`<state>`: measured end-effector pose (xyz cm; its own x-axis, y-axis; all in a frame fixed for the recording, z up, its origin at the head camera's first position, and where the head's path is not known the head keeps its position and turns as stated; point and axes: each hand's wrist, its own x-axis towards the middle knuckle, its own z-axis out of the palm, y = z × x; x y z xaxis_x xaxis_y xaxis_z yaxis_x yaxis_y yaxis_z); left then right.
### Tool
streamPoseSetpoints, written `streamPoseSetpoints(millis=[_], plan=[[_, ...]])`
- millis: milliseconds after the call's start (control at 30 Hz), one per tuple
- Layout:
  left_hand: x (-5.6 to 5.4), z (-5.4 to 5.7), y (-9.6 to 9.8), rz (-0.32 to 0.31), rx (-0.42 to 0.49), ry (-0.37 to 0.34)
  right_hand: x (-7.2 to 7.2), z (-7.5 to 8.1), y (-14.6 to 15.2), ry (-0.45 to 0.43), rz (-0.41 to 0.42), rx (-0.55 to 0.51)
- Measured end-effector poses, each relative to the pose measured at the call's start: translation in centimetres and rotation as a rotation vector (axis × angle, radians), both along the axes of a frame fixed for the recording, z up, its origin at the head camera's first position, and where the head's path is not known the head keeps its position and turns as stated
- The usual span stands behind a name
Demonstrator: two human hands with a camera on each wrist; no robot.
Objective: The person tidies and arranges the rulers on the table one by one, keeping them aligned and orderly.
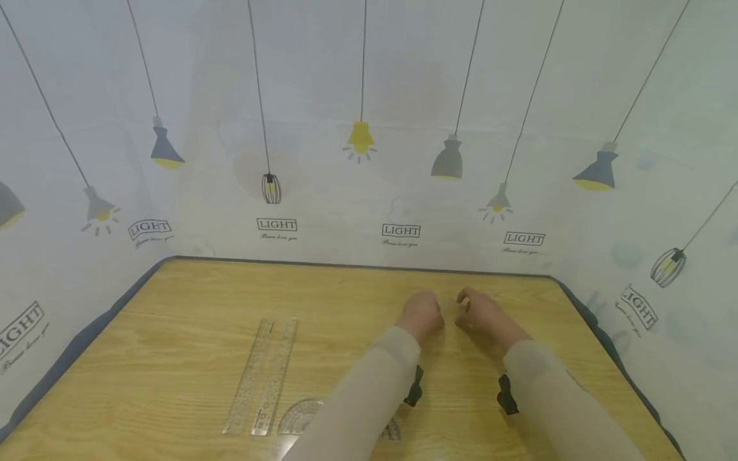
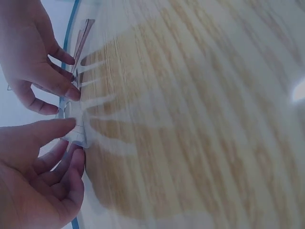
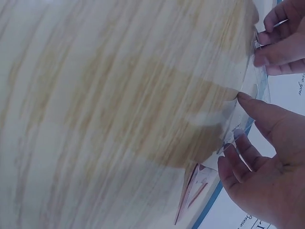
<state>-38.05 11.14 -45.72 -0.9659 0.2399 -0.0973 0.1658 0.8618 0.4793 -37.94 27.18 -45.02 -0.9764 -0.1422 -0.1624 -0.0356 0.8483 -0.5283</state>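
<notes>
Near the table's far right side, both hands meet at a clear plastic set square [image 2: 74, 109] with printed lines. My left hand [image 1: 423, 314] pinches one end of it, thumb in front and curled fingers behind, as the left wrist view shows. My right hand [image 1: 481, 312] grips it further along between thumb and fingertips, seen in the right wrist view. Past the right fingers, its tapered end [image 3: 192, 188] shows reddish edges. In the head view the set square hardly shows between the hands.
Two clear rulers [image 1: 275, 378] lie side by side left of the arms. A clear protractor [image 1: 298, 416] lies partly under the left sleeve, with another curved clear edge [image 1: 393, 430] beyond it. A printed white curtain [image 1: 323, 211] encloses the wooden table [image 1: 173, 358].
</notes>
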Motion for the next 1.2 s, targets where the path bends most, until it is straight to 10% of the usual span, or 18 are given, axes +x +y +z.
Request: streamPoseSetpoints(millis=[267, 1200], plan=[[-0.2, 0.1, -0.3, -0.008, -0.097, 0.036, 1.1, 0.5, -0.8, 0.029, 0.033, -0.023], [1.4, 1.1, -2.0, 0.033, 0.058, -0.079, 3.6, 2.0, -1.5, 0.047, 0.075, -0.062]])
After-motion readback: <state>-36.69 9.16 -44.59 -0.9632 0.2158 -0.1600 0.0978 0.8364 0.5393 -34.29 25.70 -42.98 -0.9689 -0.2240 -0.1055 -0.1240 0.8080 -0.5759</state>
